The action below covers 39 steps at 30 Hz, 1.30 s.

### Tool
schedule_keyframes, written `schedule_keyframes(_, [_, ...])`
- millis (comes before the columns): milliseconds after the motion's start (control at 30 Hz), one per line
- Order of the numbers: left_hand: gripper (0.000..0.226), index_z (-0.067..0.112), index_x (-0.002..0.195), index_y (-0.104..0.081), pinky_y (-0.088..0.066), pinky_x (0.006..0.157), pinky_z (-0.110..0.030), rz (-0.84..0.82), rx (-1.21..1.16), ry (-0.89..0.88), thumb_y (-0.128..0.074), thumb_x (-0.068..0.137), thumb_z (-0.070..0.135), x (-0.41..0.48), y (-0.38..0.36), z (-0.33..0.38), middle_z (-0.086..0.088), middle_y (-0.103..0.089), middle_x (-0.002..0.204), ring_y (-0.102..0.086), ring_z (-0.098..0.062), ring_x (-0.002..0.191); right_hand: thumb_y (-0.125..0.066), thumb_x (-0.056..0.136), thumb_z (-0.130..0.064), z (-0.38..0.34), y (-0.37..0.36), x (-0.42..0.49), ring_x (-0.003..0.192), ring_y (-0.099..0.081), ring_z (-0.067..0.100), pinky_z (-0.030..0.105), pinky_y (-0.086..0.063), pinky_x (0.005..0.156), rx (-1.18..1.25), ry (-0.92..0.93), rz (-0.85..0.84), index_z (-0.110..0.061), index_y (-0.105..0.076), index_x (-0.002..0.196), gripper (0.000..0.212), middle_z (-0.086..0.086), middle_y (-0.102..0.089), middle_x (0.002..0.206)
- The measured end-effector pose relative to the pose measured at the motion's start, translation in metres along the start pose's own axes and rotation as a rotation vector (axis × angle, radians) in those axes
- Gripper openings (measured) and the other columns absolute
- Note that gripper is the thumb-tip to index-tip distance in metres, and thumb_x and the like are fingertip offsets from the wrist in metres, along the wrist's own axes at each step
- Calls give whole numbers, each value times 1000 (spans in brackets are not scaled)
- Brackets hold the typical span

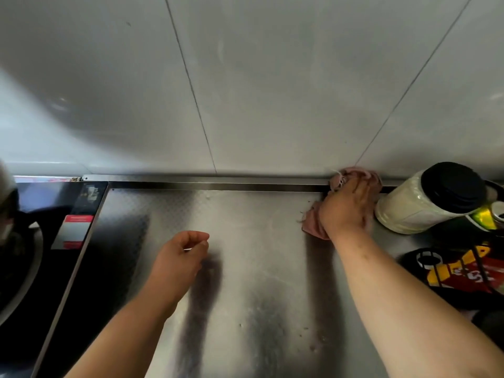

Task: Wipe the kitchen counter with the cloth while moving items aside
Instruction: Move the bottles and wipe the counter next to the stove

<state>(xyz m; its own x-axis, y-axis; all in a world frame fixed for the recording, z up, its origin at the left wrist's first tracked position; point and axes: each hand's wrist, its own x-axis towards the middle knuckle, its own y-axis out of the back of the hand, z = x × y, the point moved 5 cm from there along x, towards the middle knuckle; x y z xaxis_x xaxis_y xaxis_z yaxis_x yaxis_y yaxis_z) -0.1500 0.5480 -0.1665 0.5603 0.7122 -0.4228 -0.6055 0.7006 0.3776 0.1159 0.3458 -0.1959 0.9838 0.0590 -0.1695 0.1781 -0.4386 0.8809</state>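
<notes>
The right hand (347, 207) presses the pink cloth (313, 226) onto the counter (245, 268) at the back rail, just left of the jar (425, 203), the nearer obstacle, while the left hand (181, 257), loosely curled and empty, hovers well left of the jar.

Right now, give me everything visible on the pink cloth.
The pink cloth is bunched and crumpled, soft fabric with frayed threads at its edges. It lies at the back of the steel counter against the wall's base. The right hand presses down on it, covering its middle. It sits close beside the cream jar; contact can't be told.
</notes>
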Motion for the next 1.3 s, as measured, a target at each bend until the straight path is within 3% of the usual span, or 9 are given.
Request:
schedule_keyframes(67, [14, 22, 95, -67, -52, 77, -35, 21, -15, 9, -58, 90, 12, 0, 7, -7, -7, -70, 94, -66, -24, 87, -55, 89, -12, -5, -10, -9, 146, -8, 35, 42, -9, 119, -37, 73, 41, -1, -18, 149, 71, 21, -11, 158])
schedule_keyframes(167, [16, 24, 90, -67, -51, 76, -35, 45, -26, 19, -59, 90, 10, -3, 16, -18, -6, -69, 89, -63, -20, 79, -43, 89, -3, -27, -24, -23, 140, -20, 37, 45, -19, 117, -102, 247, 95, -2, -34, 143, 55, 20, -27, 151])
schedule_keyframes(367, [13, 23, 92, -68, -49, 78, -32, 88, -26, 13, -60, 89, 12, -5, 43, -37, 2, -69, 88, -61, -13, 77, -39, 94, -13, -111, -69, -62, 130, -31, 35, 37, -17, 112, -186, 544, 14, -9, -39, 142, 47, 16, -37, 143])
schedule_keyframes(533, [13, 30, 83, -65, -44, 67, -22, 197, 37, -1, -63, 87, 17, -7, 75, -57, 7, -68, 80, -60, -7, 71, -35, 99, -21, -175, -111, -96, 133, -27, 33, 37, -15, 113, -204, 733, -88, -13, -33, 145, 47, 13, -33, 146])
schedule_keyframes(700, [13, 33, 80, -61, -38, 58, -3, 275, 180, 16, -63, 87, 21, -21, 98, -81, 11, -67, 78, -59, 10, 69, -38, 99, -24, -197, -130, -104, 135, -23, 36, 40, -11, 116, -206, 776, -88, -15, -29, 148, 51, 14, -29, 148])
schedule_keyframes(1033, [19, 35, 79, -60, -40, 58, -4, 301, 234, 15, -63, 86, 19, -43, 108, -96, 9, -67, 71, -58, 7, 66, -35, 100, -26, -221, -150, -120, 145, -8, 36, 38, 3, 117, -223, 920, -160, -15, -19, 152, 55, 14, -18, 155])
schedule_keyframes(1200, [18, 38, 82, -60, -38, 54, -5, 316, 244, 19, -63, 86, 20, -44, 110, -98, 10, -65, 71, -57, 8, 61, -40, 99, -20, -265, -158, -144, 144, -16, 24, 30, -10, 119, -13, 1170, -262, -14, -23, 151, 55, 10, -22, 154])
schedule_keyframes(1300, [15, 36, 84, -61, -38, 53, -6, 339, 227, 24, -63, 86, 21, -42, 114, -100, 12, -64, 66, -55, 7, 56, -50, 93, -37, -297, -178, -162, 148, -6, 23, 35, -8, 120, -103, 1331, -336, -14, -9, 153, 76, 6, -8, 160])
